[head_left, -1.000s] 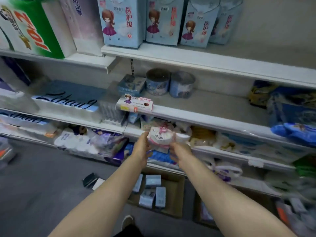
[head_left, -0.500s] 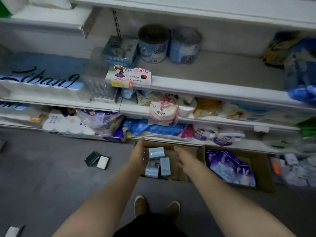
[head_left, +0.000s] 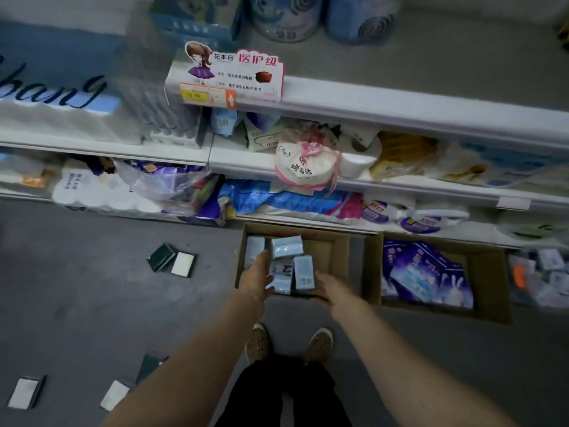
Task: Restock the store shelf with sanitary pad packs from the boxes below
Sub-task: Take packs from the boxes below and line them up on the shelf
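head view, near to far. lowest in the frame stood the person's two shoes (head_left: 289,342), with dark and white flat packets (head_left: 171,261) scattered on the grey floor (head_left: 92,303) at left and lower left. above them, at centre, both bare forearms reached down to an open cardboard box (head_left: 334,257) on the floor. half a second before, the hands were above the box rim, and a second before they were up at the pink-ribboned round pack (head_left: 304,167) on the shelf edge; that pack lay on the shelf, so one placement appeared finished and a fresh pick-up appeared to be starting. the left hand (head_left: 257,278) was inside the box, fingers loosely spread over the pale blue sanitary pad packs (head_left: 289,266), touching or just above them; no closed hold was visible. the right hand (head_left: 331,288) was spread at the box's near edge, empty. only a handful of packs remained, clustered at the box's left side; its right half showed bare cardboard. at right centre, a second cardboard box (head_left: 492,288) held larger purple packs (head_left: 431,275) printed with a rabbit. farther up, the lower shelves (head_left: 431,192) were crowded with soft goods. in the upper centre, a shelf (head_left: 400,103) carried a promotional card (head_left: 228,75), with much bare space behind it.
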Motion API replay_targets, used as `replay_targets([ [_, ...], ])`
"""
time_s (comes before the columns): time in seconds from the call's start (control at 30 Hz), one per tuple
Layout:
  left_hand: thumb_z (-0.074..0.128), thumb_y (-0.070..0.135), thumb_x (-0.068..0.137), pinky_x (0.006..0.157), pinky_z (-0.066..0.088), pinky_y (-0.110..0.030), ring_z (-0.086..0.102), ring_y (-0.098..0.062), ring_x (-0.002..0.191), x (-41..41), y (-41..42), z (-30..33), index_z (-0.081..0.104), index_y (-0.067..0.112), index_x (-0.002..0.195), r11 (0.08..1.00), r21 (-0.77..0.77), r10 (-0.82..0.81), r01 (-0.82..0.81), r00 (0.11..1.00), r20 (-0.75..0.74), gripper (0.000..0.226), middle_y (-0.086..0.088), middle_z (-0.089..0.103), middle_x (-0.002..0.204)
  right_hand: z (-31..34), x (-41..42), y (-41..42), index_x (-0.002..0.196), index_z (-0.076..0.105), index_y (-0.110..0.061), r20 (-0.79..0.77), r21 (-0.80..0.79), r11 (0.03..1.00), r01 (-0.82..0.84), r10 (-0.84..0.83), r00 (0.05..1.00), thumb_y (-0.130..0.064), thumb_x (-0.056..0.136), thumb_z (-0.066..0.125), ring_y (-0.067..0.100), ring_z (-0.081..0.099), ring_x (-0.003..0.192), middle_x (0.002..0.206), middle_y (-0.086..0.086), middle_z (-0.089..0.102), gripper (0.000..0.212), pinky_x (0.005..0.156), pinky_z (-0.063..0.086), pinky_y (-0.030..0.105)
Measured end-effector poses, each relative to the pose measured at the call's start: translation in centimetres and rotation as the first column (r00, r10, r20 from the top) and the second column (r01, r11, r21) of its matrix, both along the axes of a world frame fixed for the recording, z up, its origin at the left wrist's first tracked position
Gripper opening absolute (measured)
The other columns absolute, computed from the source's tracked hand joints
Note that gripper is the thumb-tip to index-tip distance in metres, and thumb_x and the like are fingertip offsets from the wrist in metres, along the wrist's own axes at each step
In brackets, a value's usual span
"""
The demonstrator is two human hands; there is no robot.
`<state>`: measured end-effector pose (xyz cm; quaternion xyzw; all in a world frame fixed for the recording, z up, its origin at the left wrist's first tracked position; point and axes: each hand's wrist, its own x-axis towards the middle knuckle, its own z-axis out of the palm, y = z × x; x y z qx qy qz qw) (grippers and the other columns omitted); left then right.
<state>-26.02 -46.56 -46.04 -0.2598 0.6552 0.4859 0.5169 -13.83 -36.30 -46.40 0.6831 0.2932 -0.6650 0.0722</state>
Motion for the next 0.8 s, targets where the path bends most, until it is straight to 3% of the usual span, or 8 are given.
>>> replay_targets([
  [0.2, 0.061, 0.049, 0.095, 0.084, 0.046, -0.036, 0.058, -0.025, 0.116, 1.9, 2.3, -7.9, 0.054, 0.009, 0.136, 0.997, -0.036, 0.075, -0.074, 0.997, 0.036, 0.058, -0.012, 0.059, 0.131, -7.8, 0.2, 2.1, 0.133, 0.059, -0.007, 0.042, -0.019, 0.999, -0.032, 0.033, 0.999, -0.025, 0.1, 0.058, 0.021, 0.062, 0.103, 0.126, 0.011, 0.066, 0.037, 0.063, 0.046, 0.027],
  [0.33, 0.061, 0.046, 0.096, 0.08, 0.047, -0.036, 0.059, -0.022, 0.103, 3.4, 3.5, -14.8, 0.053, 0.008, 0.133, 0.987, -0.101, 0.125, -0.122, 0.992, 0.028, 0.054, -0.01, 0.061, 0.12, -14.5, 0.8, 3.8, 0.127, 0.059, -0.008, 0.099, -0.03, 0.996, -0.078, 0.081, 0.992, -0.025, 0.099, 0.061, 0.023, 0.06, 0.116, 0.125, 0.008, 0.065, 0.033, 0.094, 0.051, 0.035],
  [0.4, 0.059, 0.046, 0.097, 0.076, 0.051, -0.033, 0.059, -0.018, 0.088, 3.9, 3.7, -18.1, 0.054, 0.011, 0.121, 0.982, -0.131, 0.143, -0.139, 0.989, 0.023, 0.042, -0.005, 0.06, 0.098, -18.0, 1.1, 4.2, 0.124, 0.06, -0.01, 0.102, -0.044, 0.994, -0.101, 0.105, 0.989, -0.026, 0.099, 0.061, 0.021, 0.061, 0.111, 0.123, 0.006, 0.065, 0.03, 0.088, 0.049, 0.033],
  [0.47, 0.056, 0.05, 0.097, 0.08, 0.051, -0.035, 0.057, -0.016, 0.083, 4.2, 3.7, -21.9, 0.054, 0.014, 0.115, 0.977, -0.163, 0.14, -0.136, 0.99, 0.012, 0.04, -0.001, 0.057, 0.09, -21.5, 1.3, 4.3, 0.125, 0.063, -0.013, 0.101, -0.048, 0.991, -0.121, 0.125, 0.987, -0.029, 0.097, 0.063, 0.018, 0.063, 0.104, 0.122, 0.005, 0.067, 0.032, 0.074, 0.048, 0.03],
  [0.57, 0.054, 0.055, 0.096, 0.086, 0.049, -0.038, 0.057, -0.018, 0.086, 4.4, 3.4, -27.5, 0.054, 0.014, 0.115, 0.974, -0.202, 0.101, -0.102, 0.995, -0.017, 0.046, -0.001, 0.058, 0.093, -27.5, 1.8, 4.7, 0.13, 0.061, -0.016, 0.127, -0.038, 0.989, -0.141, 0.145, 0.981, -0.03, 0.095, 0.066, 0.021, 0.06, 0.11, 0.126, 0.006, 0.064, 0.038, 0.079, 0.05, 0.032],
  [0.7, 0.051, 0.053, 0.098, 0.091, 0.046, -0.039, 0.058, -0.031, 0.113, 3.8, 3.1, -33.1, 0.055, 0.007, 0.131, 0.964, -0.263, 0.024, -0.041, 0.997, -0.069, 0.057, -0.012, 0.06, 0.125, -33.2, 1.9, 5.0, 0.13, 0.056, -0.012, 0.15, -0.017, 0.976, -0.219, 0.219, 0.964, -0.025, 0.098, 0.062, 0.024, 0.056, 0.107, 0.119, 0.008, 0.059, 0.035, 0.095, 0.051, 0.038],
  [0.8, 0.046, 0.054, 0.1, 0.086, 0.04, -0.036, 0.052, -0.024, 0.102, 2.9, 3.0, -36.8, 0.058, 0.009, 0.128, 0.945, -0.324, -0.088, 0.045, 0.989, -0.119, 0.054, -0.01, 0.058, 0.12, -36.8, 1.6, 5.1, 0.131, 0.057, -0.015, 0.162, 0.026, 0.959, -0.284, 0.276, 0.947, -0.022, 0.098, 0.062, 0.022, 0.052, 0.103, 0.122, 0.008, 0.057, 0.034, 0.093, 0.05, 0.037],
])
